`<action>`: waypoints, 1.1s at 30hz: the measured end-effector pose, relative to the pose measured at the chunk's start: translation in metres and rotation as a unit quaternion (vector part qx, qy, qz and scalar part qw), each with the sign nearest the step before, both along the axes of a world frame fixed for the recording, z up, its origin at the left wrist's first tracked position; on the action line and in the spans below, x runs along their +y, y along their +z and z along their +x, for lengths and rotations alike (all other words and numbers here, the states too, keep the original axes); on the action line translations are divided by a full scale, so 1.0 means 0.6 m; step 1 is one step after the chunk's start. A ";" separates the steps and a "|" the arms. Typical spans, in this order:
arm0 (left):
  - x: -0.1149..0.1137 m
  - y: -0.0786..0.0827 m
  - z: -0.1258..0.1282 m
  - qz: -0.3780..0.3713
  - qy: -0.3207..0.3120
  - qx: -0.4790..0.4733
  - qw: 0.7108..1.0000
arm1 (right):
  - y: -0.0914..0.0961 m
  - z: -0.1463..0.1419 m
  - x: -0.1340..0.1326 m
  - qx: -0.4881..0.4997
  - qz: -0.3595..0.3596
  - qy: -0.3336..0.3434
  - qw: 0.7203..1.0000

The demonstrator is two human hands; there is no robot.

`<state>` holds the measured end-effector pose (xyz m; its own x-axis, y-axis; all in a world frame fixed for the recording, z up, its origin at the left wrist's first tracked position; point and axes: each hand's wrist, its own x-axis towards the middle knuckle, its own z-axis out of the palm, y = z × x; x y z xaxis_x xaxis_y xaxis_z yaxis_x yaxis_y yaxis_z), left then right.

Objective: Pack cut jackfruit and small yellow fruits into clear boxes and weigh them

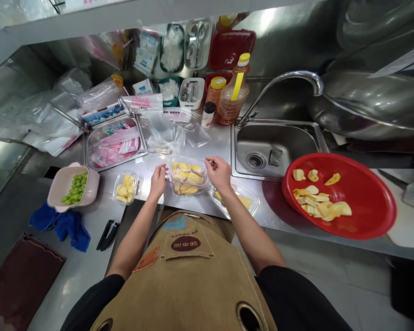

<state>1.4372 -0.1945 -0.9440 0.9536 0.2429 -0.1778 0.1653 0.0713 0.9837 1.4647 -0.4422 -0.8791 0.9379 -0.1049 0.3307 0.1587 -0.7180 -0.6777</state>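
Note:
A see-through plastic box (188, 174) of yellow fruit pieces is in the middle of the steel counter, in front of the apron. Another filled box (185, 189) shows just beneath it. My left hand (158, 182) is at its left edge with the fingers curled in. On the opposite side, my right hand (218, 174) has its fingertips bent against the rim. Under my right forearm is a third see-through box (250, 202) with yellow pieces, partly hidden. Left of my left hand stands a smaller filled box (126, 187).
A red basin (365, 207) with fruit pieces stands right, beside a sink (290, 138) and its tap (283, 78). Bottles (232, 99) and cutlery trays (191, 93) line the back. Left are a bowl of green grapes (89, 195), blue cloth (64, 225) and black tool (107, 235).

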 end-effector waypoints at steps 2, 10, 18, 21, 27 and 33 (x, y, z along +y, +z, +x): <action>-0.010 -0.006 -0.018 -0.053 -0.008 0.045 0.998 | -0.002 0.008 -0.001 0.011 -0.011 0.008 1.000; -0.017 0.006 -0.030 -0.120 -0.019 0.095 0.988 | -0.008 0.015 -0.008 0.259 0.273 -0.019 0.926; -0.024 0.013 -0.089 -0.139 -0.007 0.124 0.983 | -0.028 -0.011 0.008 0.284 0.348 -0.031 0.893; -0.012 0.017 -0.117 -0.133 -0.019 0.122 0.983 | -0.033 -0.015 0.018 0.282 0.357 -0.030 0.890; 0.039 0.023 -0.101 -0.027 -0.047 0.119 0.991 | -0.010 -0.087 -0.026 0.208 0.204 -0.050 0.955; 0.020 0.018 0.001 0.040 -0.079 0.060 0.994 | 0.009 -0.188 -0.031 0.346 0.250 -0.022 0.904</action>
<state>1.4376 -0.1826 -0.9331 0.9540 0.1093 -0.2792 0.2852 -0.0432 0.9575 1.3516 -0.4610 -0.8737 0.8932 -0.1204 -0.4333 -0.4491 -0.2901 -0.8451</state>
